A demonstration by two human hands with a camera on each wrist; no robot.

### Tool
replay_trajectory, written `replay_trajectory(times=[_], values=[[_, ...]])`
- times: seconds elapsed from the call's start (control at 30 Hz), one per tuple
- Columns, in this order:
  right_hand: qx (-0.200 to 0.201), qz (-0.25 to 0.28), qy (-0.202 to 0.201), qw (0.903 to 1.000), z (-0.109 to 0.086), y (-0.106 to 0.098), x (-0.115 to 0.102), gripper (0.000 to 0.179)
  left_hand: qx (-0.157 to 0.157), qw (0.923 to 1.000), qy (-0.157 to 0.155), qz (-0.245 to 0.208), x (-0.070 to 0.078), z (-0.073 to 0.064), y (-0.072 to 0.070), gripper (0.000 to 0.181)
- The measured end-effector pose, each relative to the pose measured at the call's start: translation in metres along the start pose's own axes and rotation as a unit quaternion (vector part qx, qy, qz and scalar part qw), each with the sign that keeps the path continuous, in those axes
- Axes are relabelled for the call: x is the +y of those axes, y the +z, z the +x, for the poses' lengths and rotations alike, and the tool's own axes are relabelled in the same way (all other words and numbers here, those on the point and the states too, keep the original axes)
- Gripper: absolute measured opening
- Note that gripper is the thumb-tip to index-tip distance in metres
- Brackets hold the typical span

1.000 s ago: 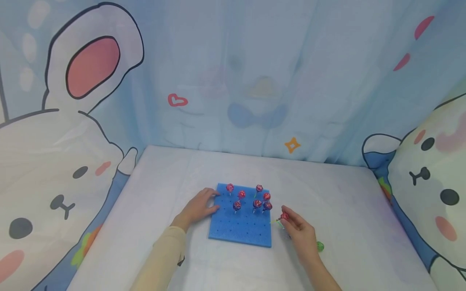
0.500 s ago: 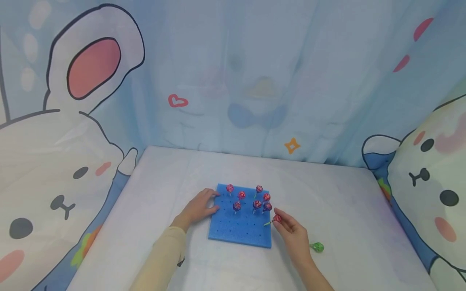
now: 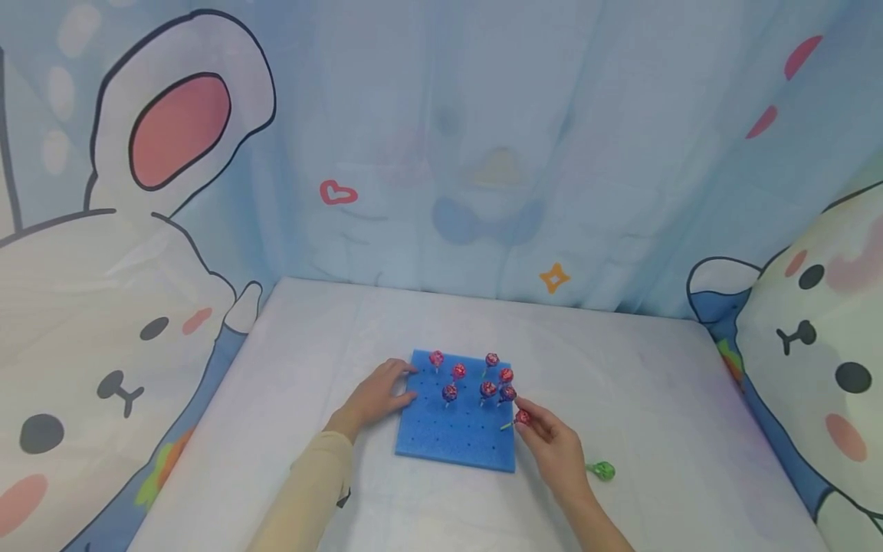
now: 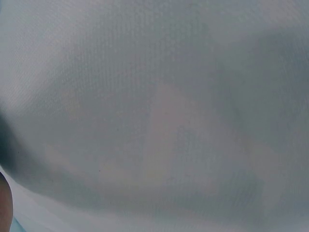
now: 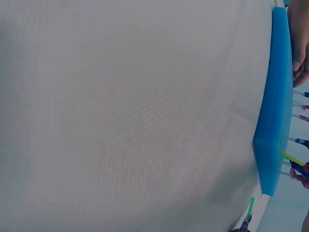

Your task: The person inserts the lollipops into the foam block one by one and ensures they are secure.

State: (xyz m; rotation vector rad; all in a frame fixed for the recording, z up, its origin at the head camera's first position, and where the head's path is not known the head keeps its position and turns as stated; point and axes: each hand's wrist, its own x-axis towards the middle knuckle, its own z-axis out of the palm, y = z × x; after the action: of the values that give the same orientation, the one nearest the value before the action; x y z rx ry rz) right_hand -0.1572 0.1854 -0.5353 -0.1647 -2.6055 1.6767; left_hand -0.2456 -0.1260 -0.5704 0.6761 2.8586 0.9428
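Note:
A blue foam board [image 3: 455,445] with rows of small holes lies on the table. Several wrapped lollipops, among them a red one [image 3: 458,371] and a dark one [image 3: 450,393], stand by their sticks in its far half. My left hand [image 3: 372,395] rests at the board's left edge, thumb and fingertips on it. At the right edge, my right hand [image 3: 557,452] pinches a red-wrapped lollipop [image 3: 523,417] by its candy head. Its yellow-green stick points left, over the board. In the right wrist view, the yellow stick [image 5: 291,157] shows close to the board's face.
A green-wrapped lollipop [image 3: 603,470] lies on the white-covered table [image 3: 676,429], right of my right hand. Low in the right wrist view, another lollipop with a green stick [image 5: 251,207] lies near the board's corner. A patterned blue curtain [image 3: 386,253] hangs behind the table.
My right hand has moved left with the red lollipop, bringing its stick over the board's right edge. The green lollipop now shows more fully. My left hand has stayed in place.

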Motion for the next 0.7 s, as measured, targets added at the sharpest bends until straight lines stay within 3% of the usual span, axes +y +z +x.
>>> replay_trajectory(times=[0.2,0.53,0.7], values=[[-0.014,-0.008,0.003,0.9999,0.0,0.0,-0.001,0.037,-0.003,1.0,-0.002,0.0,0.001,0.0,-0.001,0.045],[-0.008,0.089,0.043,0.9951,0.003,0.012,0.011,0.034,0.003,0.9999,-0.001,-0.01,0.003,-0.002,-0.002,0.044],[-0.009,0.087,0.041,0.9953,0.005,0.018,0.015,0.035,0.003,1.0,-0.001,-0.007,0.002,-0.002,-0.001,0.044]])
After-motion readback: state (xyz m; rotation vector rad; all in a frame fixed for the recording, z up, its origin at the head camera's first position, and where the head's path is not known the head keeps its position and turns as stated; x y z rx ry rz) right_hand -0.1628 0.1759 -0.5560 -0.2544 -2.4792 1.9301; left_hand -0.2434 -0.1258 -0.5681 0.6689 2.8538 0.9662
